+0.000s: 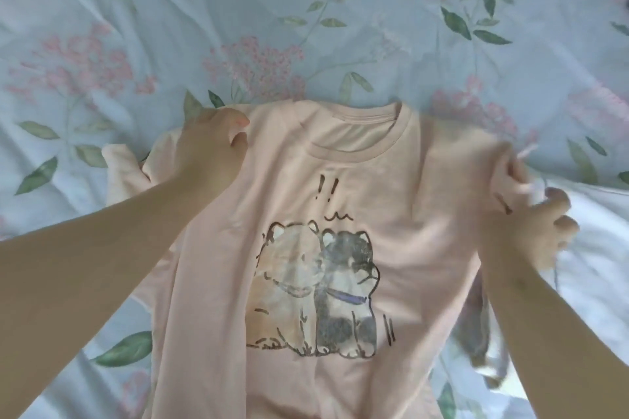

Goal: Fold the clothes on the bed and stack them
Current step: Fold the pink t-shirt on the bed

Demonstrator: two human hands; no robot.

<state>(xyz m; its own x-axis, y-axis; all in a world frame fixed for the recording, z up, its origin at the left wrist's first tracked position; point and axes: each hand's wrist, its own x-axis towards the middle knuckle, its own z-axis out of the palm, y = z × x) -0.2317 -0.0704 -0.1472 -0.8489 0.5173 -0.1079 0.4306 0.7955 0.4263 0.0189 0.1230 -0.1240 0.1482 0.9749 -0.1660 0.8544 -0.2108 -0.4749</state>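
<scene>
Head view, biggest first?
– Floral bedsheet (pixel 306 10), rumpled, across the whole frame.
– The shirt?
– Pink T-shirt (pixel 296 187) on the sheet, cartoon print up, collar farthest from the person; white cloth (pixel 595 265) just right of it.
– Hands?
– Left hand (pixel 211 146) pinches the shirt's left-side shoulder; right hand (pixel 531 214), blurred, curls its fingers round the right-side shoulder fabric.

You've got soft, matt knit cloth in that pink T-shirt (pixel 289 180), smooth and falling in loose folds, with a ribbed collar (pixel 354 154). The printed picture (pixel 316 289) on its front looks flat, faded, patchy. Far side, the floral sheet (pixel 306 10) is thin matt cloth, creased. On the right, white cloth (pixel 599 265), crumpled
</scene>
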